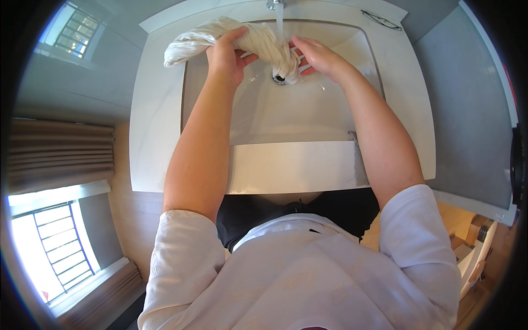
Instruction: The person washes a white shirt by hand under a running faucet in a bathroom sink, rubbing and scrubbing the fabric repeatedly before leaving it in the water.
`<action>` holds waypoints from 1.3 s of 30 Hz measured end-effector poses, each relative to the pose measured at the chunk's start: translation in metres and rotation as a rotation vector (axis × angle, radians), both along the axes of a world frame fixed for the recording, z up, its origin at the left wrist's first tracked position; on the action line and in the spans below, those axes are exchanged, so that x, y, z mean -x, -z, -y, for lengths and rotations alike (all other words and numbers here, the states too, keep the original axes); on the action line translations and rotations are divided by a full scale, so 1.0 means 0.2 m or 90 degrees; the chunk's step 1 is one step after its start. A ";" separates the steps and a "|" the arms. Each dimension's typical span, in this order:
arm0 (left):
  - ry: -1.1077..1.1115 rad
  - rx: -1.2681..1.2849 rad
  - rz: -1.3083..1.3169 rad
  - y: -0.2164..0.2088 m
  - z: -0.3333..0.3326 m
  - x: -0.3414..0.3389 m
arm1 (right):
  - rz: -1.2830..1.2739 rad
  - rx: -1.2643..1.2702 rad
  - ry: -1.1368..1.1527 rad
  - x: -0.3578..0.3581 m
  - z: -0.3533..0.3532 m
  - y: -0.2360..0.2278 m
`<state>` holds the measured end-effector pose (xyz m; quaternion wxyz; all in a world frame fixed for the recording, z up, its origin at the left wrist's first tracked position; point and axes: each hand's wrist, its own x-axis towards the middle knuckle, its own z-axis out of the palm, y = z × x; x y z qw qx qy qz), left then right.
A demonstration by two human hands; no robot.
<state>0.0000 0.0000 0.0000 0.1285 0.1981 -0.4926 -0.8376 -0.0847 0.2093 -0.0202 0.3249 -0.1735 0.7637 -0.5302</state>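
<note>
A wet, bunched-up white cloth (258,41) stretches from the sink's left rim down toward the drain (279,80). My left hand (226,55) is closed around its middle, thumb on top and fingers beneath. At the cloth's lower right end, my right hand (314,55) has its fingers spread, close beside or just touching the fabric. Water runs from the faucet (275,4) in a stream (280,25) falling by the cloth's right end. All this is over the rectangular basin (286,118).
Eyeglasses (381,20) lie on the white countertop (404,99) at the back right. A grey cloth (358,159) hangs over the counter's front edge near my right forearm. A grey panel (467,104) stands to the right; a barred window (58,245) is at the left.
</note>
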 end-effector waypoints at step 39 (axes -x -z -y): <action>-0.236 0.067 -0.053 -0.02 -0.18 0.04 | -0.239 -0.488 -0.504 0.02 -0.03 0.26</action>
